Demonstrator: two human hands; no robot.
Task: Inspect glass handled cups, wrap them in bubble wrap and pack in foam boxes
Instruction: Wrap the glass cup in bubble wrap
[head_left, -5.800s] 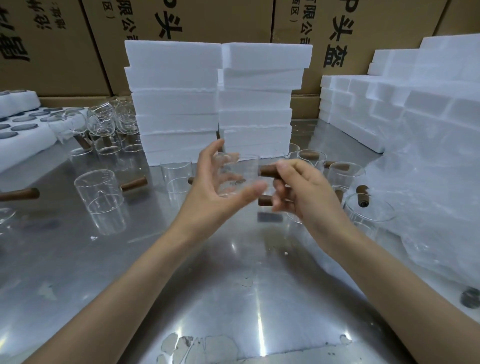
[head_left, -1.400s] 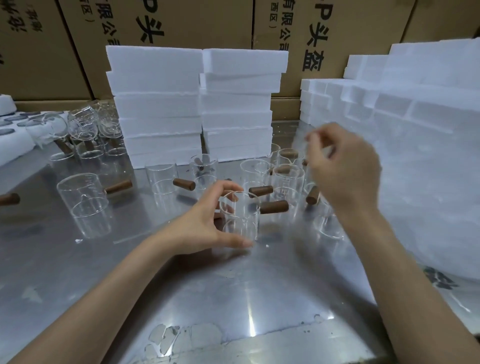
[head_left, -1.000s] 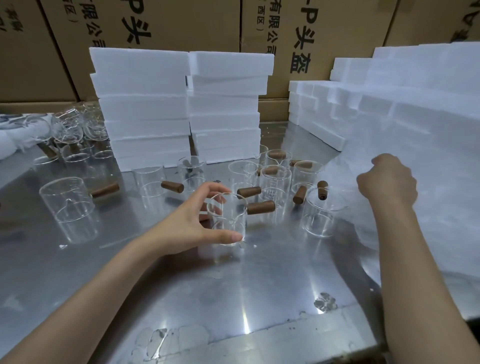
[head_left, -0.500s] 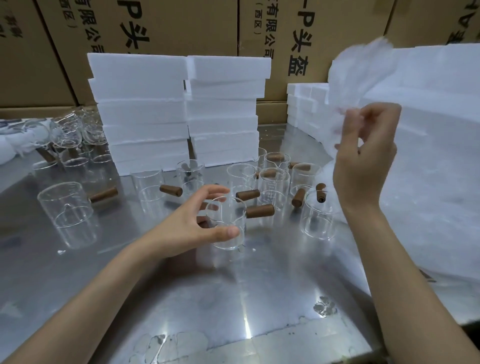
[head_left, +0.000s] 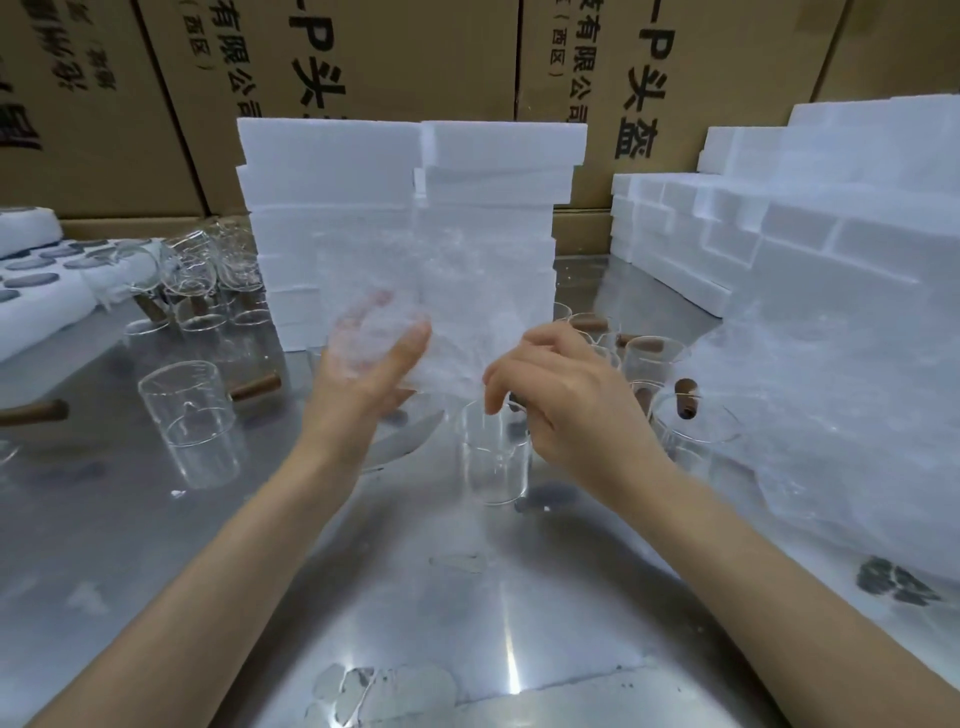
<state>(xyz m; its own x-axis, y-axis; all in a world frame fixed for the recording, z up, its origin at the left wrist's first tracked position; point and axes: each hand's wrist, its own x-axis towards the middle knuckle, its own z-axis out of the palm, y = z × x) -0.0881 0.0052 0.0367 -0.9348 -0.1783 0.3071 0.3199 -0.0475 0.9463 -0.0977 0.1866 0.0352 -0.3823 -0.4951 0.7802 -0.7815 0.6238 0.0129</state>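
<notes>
Steel table (head_left: 467, 613) spans the view; cardboard cartons (head_left: 363, 62) stand behind it; two stacks of white foam boxes (head_left: 410, 218) at centre back, closed, contents not visible; more foam pieces (head_left: 810, 218) at right back, with a heap of bubble wrap (head_left: 831, 415) spilling in front of them; at far left a foam tray (head_left: 41, 280) shows round dark pockets, contents too small to tell. A bubble wrap sheet (head_left: 457, 291) is held upright above the table between both hands. Left hand (head_left: 369, 374): palm behind the sheet's lower left corner, thumb pressed over its front, fingers fairly straight and seen blurred through the film. Right hand (head_left: 561, 395): fingers curled downward at the sheet's lower right edge; they appear to pinch it, though the contact itself is hidden. Target glass cup (head_left: 493, 457) stands upright on the table, long axis vertical, directly below the sheet and just under the right fingertips; right hand is the nearer; its handle is hidden behind that hand. Other handled cups (head_left: 192, 421) stand left and right, all unwrapped. Judgement: next move calls for lowering the sheet and bringing cup to film.
</notes>
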